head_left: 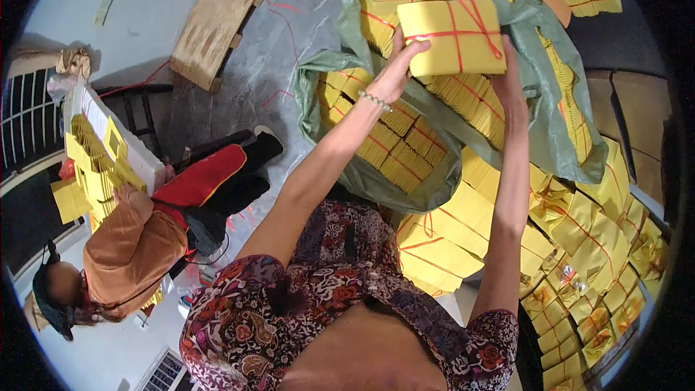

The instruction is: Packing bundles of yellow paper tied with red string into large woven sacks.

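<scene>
Between my two hands is a bundle of yellow paper pieces [434,18], tied crosswise with red string whose loose loop stands up on top. My left hand [394,72], with a beaded bracelet at the wrist, grips its left side, the thumb on the near face. My right hand [511,85] holds the right side, most of its fingers hidden behind the edge. The bundle is over an open green sack [572,130] with similar yellow bundles [467,105] in it. Nearer me, another green sack [308,94] is packed with tied yellow stacks [394,148].
Many more yellow bundles [579,235] are piled at the right. To the left, a person in a brown top [127,253] handles yellow paper pieces [94,166] at a white-topped table. A wooden board [213,29] lies on the grey floor [250,112] among red string scraps.
</scene>
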`<state>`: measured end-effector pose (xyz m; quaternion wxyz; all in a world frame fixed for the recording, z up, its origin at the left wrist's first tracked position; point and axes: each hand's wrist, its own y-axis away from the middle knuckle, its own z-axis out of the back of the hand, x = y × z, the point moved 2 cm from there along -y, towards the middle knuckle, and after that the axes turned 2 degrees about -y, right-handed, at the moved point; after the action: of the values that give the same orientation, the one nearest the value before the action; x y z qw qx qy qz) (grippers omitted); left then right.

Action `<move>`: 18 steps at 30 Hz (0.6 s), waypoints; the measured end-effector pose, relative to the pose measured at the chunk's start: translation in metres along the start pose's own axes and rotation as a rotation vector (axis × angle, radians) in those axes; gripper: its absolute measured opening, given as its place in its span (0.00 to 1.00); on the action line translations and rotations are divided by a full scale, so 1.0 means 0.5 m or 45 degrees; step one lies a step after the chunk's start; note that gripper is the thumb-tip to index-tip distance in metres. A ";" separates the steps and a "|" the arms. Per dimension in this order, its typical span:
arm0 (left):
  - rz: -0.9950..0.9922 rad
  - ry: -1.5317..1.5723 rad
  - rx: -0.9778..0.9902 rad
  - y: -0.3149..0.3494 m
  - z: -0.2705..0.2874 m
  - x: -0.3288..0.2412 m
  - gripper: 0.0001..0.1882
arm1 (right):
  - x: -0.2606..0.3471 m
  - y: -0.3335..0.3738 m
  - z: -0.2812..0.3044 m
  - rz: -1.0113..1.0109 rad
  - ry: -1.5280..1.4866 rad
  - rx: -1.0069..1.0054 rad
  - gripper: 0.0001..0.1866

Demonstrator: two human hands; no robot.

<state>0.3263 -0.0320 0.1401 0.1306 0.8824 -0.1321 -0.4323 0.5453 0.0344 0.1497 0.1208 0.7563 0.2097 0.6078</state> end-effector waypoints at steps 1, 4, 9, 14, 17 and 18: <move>-0.095 0.001 0.047 0.013 0.005 -0.002 0.44 | 0.002 0.030 -0.015 -0.012 0.001 0.018 0.30; -0.050 0.058 0.163 0.084 0.005 -0.020 0.42 | 0.032 0.154 -0.060 0.153 0.127 0.046 0.38; 0.012 -0.125 0.198 0.236 0.015 -0.040 0.44 | 0.014 0.298 -0.088 0.379 0.614 0.002 0.53; 0.134 -0.178 0.209 0.363 0.095 -0.013 0.43 | -0.079 0.410 -0.135 0.018 0.294 0.155 0.52; 0.182 -0.104 0.112 0.408 0.174 0.018 0.36 | -0.164 0.428 -0.175 -0.002 0.244 0.100 0.50; 0.276 0.058 0.046 0.413 0.208 0.037 0.34 | -0.195 0.424 -0.185 -0.025 0.206 0.127 0.49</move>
<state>0.2295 -0.2426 0.1365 0.1637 0.8748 -0.2314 -0.3929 0.4749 -0.2044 0.1793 0.0716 0.7076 0.2561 0.6547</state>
